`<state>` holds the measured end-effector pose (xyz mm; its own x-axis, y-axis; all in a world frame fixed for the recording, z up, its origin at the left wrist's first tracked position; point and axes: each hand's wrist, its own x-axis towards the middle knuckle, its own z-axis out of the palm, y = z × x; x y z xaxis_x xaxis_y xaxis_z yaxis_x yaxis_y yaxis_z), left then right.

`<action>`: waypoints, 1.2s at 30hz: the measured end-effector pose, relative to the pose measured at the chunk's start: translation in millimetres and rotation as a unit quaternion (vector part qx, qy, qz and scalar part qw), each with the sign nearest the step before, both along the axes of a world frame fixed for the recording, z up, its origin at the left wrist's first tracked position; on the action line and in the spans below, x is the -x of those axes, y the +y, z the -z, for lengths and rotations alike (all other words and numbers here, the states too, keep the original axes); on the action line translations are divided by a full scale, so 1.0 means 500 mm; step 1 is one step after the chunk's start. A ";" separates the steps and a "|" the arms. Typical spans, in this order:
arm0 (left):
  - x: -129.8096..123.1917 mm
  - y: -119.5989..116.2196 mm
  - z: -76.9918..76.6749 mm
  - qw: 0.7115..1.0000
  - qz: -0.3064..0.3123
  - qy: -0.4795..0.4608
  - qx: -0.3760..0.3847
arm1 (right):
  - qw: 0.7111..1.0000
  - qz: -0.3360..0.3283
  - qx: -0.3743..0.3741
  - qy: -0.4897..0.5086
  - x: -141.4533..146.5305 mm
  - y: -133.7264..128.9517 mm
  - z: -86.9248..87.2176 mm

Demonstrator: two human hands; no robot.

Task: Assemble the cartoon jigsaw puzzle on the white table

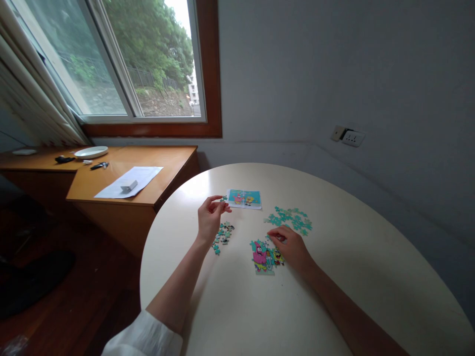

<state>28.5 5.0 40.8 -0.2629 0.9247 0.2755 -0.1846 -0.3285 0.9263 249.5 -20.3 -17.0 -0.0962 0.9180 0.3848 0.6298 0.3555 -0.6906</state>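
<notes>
Before me there is a pale table (pixel 237 311) with a smooth top and a rounded edge. On it, nearest to me, lies the partly joined puzzle (pixel 261 258), which shows a pink figure and a yellow one. Farther from me and to the right, I see many loose teal pieces (pixel 293 220). To the left lie the mixed pieces (pixel 224 231), and beyond them the printed picture (pixel 245 199) lies flat.

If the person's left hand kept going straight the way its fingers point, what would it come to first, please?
Probably the printed cartoon picture, whose near left corner lies just beyond the fingertips of the left hand. How high the hand is above the table is unclear, so it might pass over.
</notes>
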 end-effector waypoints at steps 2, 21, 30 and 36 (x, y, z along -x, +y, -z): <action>0.000 0.001 0.000 1.000 -0.004 0.007 -0.005 | 1.000 -0.003 0.002 -0.002 0.000 0.000 0.000; 0.003 0.003 0.004 0.999 -0.023 0.045 -0.016 | 1.000 0.000 0.004 -0.006 0.001 -0.003 -0.004; -0.001 0.003 0.002 0.999 -0.022 0.028 -0.022 | 1.000 0.001 -0.001 -0.005 0.000 -0.001 0.000; -0.003 -0.002 0.000 0.997 -0.049 0.042 -0.047 | 1.000 -0.002 -0.003 -0.011 -0.002 -0.001 0.000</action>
<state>29.8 4.1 41.0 -0.3232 0.8645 0.3849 -0.0698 -0.4273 0.9014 250.4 -20.7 -17.1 -0.1080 0.9154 0.3877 0.6439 0.3615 -0.6743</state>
